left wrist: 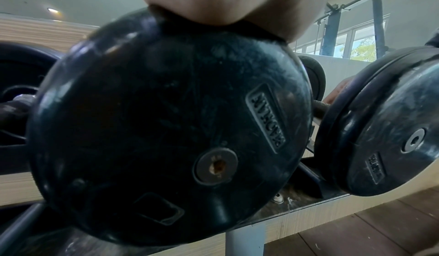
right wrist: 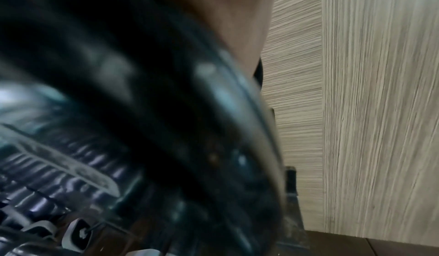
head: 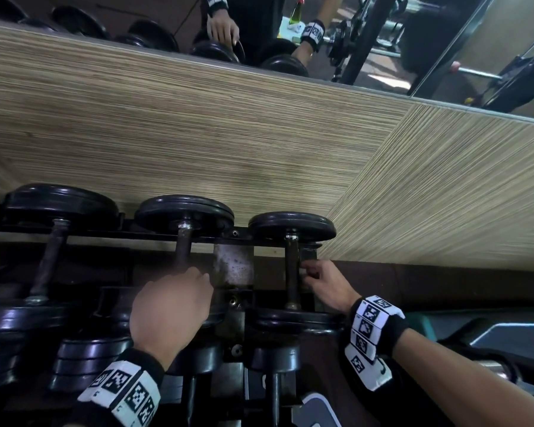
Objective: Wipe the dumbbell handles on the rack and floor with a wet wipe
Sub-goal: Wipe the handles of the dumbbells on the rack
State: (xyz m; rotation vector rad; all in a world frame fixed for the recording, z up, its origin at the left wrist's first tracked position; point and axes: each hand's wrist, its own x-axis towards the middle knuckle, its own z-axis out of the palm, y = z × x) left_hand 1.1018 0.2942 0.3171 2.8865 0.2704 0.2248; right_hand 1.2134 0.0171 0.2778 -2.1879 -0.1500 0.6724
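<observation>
My left hand drapes over the middle dumbbell on the rack, fingers hidden, grip unclear. My right hand curls beside the rightmost dumbbell handle, pinching a pale wipe against it.

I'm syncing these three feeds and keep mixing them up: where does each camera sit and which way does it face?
Head: worn on the head, looking down at the rack; left hand, right hand and both wristbands show.
Left wrist: under the left palm, facing the middle dumbbell's near plate.
Right wrist: close against the blurred rightmost dumbbell plate, wall panel beyond; a strip of hand shows.
Shared: head and left wrist both show the rightmost dumbbell.
</observation>
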